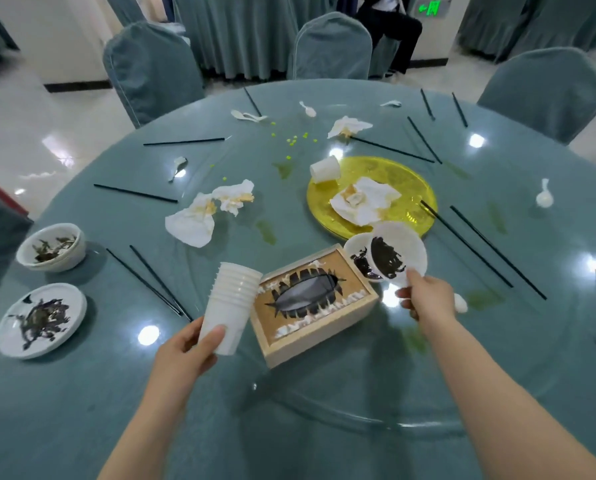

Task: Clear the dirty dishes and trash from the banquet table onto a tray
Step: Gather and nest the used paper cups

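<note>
My left hand [189,344] grips a stack of white plastic cups [232,304], tilted, above the near table. My right hand [424,299] holds a white bowl [398,251] by its rim, tipped on its side over a second white bowl [357,254]; both carry dark leaf scraps. A round yellow plate [407,181] at the centre holds a crumpled napkin [364,202] and a fallen white cup [324,169]. At the left stand a bowl with leaves [52,247] and a dirty white plate [42,320]. No tray shows.
A wooden tissue box [312,304] lies between my hands. Crumpled napkins [203,213], black chopsticks [135,194], white spoons [544,197] and green spills litter the round teal table [324,393]. Covered chairs [151,71] ring it. A seated person [393,26] is beyond.
</note>
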`<move>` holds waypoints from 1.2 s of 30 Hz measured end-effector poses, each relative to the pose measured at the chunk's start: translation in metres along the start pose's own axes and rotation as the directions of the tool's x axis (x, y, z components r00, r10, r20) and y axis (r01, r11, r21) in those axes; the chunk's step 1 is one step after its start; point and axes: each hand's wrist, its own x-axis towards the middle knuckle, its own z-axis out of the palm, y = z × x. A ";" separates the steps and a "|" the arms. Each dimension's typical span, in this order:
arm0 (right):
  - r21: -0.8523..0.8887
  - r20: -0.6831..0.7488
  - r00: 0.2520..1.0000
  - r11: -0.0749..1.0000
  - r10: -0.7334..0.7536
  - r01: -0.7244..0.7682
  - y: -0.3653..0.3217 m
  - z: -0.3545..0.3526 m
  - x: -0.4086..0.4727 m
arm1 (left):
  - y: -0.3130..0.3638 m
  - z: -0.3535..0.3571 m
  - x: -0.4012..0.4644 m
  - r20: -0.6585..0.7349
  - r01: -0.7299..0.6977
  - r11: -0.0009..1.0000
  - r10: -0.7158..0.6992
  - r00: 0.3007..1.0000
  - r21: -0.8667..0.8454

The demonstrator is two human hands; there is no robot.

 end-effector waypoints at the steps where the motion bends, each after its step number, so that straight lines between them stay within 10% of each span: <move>1: -0.023 0.011 1.000 1.000 0.003 -0.003 -0.002 0.006 0.002 | 0.000 -0.001 0.001 0.003 0.006 1.000 -0.006 1.000 -0.001; 7: -0.005 0.100 0.983 0.988 0.155 -0.155 -0.001 0.040 0.012 | 0.000 -0.012 -0.001 0.003 0.036 0.999 -0.036 0.999 -0.001; 17: 0.124 0.044 0.992 0.986 -0.118 0.112 -0.031 0.073 -0.028 | -0.006 -0.043 -0.011 -0.059 0.109 0.980 -0.120 0.991 -0.164; 36: -0.197 0.604 0.796 0.958 -0.050 0.209 0.042 0.188 -0.236 | -0.055 -0.177 -0.080 -0.265 0.101 0.906 -0.225 0.938 -0.411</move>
